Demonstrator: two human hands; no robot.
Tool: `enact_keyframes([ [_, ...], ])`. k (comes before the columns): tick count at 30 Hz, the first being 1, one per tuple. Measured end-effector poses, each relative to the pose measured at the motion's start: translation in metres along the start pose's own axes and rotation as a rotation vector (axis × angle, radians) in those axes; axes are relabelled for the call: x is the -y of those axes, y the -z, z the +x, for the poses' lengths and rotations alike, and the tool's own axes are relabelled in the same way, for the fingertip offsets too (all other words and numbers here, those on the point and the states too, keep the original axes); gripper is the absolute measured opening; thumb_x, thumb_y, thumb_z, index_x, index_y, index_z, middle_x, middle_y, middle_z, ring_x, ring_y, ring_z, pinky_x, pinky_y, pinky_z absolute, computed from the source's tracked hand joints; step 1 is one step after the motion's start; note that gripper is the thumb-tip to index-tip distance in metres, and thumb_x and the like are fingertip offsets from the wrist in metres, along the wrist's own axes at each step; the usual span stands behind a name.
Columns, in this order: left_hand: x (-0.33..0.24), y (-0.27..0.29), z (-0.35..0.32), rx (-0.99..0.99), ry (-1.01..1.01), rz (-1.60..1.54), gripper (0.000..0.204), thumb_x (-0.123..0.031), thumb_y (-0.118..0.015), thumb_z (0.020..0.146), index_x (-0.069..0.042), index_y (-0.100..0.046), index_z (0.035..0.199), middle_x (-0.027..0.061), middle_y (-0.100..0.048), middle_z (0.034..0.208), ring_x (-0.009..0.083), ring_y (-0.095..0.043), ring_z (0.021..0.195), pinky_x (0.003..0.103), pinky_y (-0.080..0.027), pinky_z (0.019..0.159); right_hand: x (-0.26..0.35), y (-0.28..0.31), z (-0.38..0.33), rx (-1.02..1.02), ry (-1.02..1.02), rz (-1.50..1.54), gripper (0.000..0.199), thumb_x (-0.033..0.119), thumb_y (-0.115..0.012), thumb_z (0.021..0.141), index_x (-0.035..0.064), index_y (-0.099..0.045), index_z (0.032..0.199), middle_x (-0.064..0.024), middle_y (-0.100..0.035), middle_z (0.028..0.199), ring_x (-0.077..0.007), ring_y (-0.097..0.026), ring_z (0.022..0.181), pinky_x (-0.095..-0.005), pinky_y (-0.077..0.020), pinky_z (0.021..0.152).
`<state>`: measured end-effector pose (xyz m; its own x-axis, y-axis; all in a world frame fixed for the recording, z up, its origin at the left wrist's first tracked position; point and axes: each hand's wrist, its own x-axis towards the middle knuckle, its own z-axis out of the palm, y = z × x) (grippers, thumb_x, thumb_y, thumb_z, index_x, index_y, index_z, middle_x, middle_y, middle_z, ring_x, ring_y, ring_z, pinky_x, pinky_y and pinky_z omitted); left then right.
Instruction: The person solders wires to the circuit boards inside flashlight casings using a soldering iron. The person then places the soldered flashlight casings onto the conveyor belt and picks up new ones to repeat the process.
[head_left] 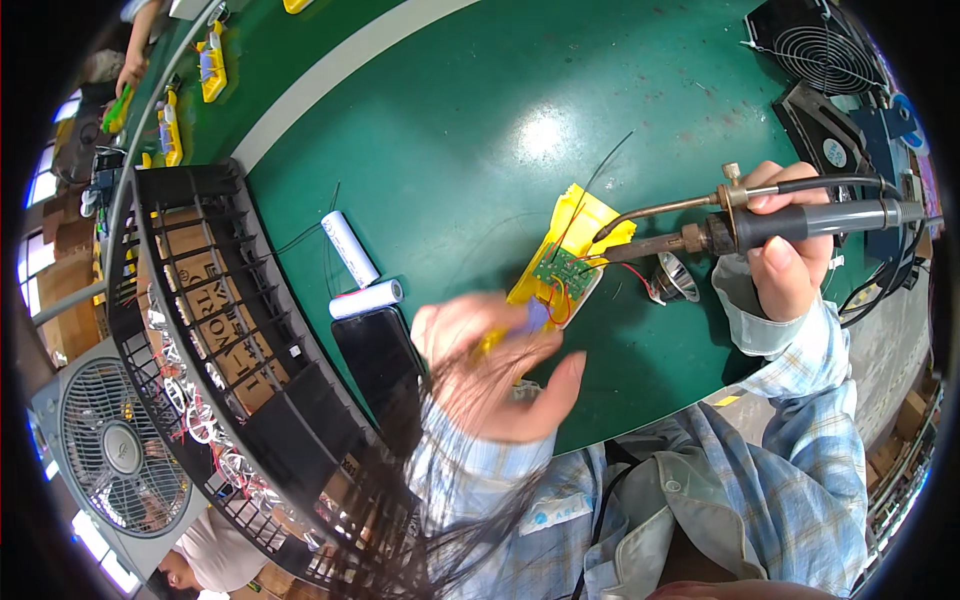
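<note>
My right hand [785, 240] is wrapped round the grey handle of a soldering iron [810, 224] with a curved brass solder-feed tube [665, 207] fixed on it. The iron's tip meets, or hovers just over, a green circuit board [563, 267]; which one I cannot tell. That board lies in an open yellow plastic casing [585, 222], with thin red, yellow and black wires around it. Over the casing's near end is my left hand [490, 365], smeared by motion, its thumb apart; its grip is unclear. A blue-violet part [538, 316] shows beside its fingers.
Two cylindrical battery cells [350, 250] and a black phone [378, 355] lie left on the green table [440, 150]. A small reflector lamp [674, 278] sits right of the casing. Black racks [215, 290] border the left side; a fan unit [815, 50] stands far right.
</note>
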<state>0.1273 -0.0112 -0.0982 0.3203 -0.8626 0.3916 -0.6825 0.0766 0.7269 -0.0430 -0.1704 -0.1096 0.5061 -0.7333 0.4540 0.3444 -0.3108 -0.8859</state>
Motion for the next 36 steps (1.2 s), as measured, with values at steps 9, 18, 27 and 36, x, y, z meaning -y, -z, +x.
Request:
enact_keyframes([
  [9, -0.016, -0.003, -0.072, 0.413, 0.003, 0.528, 0.016, -0.023, -0.063, 0.048, -0.018, -0.049, 0.054, -0.0039, -0.05, 0.073, 0.0204, -0.046, 0.066, 0.035, -0.032, 0.061, 0.005, 0.009, -0.003, -0.05, -0.099, -0.024, 0.028, 0.012, -0.052, 0.065, -0.0026, -0.047, 0.089, -0.0109, -0.045, 0.088, -0.0163, -0.043, 0.083, -0.0279, -0.0342, 0.075],
  [18, 0.062, 0.011, -0.097, -0.05, 0.491, -0.108, 0.019, -0.006, -0.055, 0.054, -0.009, -0.04, 0.043, 0.0008, -0.039, 0.04, 0.0079, -0.039, 0.034, 0.017, -0.022, 0.032, 0.007, 0.004, -0.002, -0.053, -0.109, 0.043, 0.028, 0.011, -0.053, 0.066, -0.0021, -0.047, 0.09, -0.011, -0.045, 0.091, -0.0166, -0.043, 0.085, -0.0284, -0.0343, 0.077],
  [27, 0.006, -0.001, -0.026, 0.148, 0.234, 0.007, 0.014, -0.002, -0.052, 0.059, -0.01, -0.04, 0.061, -0.0005, -0.039, 0.067, 0.0125, -0.039, 0.062, 0.025, -0.026, 0.064, 0.004, 0.002, 0.0, -0.009, -0.051, 0.034, 0.028, 0.014, -0.054, 0.068, -0.0025, -0.045, 0.089, -0.0113, -0.044, 0.085, -0.0167, -0.043, 0.078, -0.0272, -0.0356, 0.069],
  [36, 0.005, -0.008, -0.021, -0.071, 0.336, -0.338, 0.015, 0.005, -0.049, 0.069, -0.006, -0.042, 0.061, -0.0007, -0.035, 0.064, 0.0113, -0.033, 0.058, 0.021, -0.031, 0.06, 0.0, 0.001, 0.0, 0.024, -0.037, 0.026, 0.028, 0.013, -0.053, 0.068, -0.0021, -0.043, 0.09, -0.0111, -0.043, 0.084, -0.0166, -0.042, 0.075, -0.0269, -0.0367, 0.065],
])
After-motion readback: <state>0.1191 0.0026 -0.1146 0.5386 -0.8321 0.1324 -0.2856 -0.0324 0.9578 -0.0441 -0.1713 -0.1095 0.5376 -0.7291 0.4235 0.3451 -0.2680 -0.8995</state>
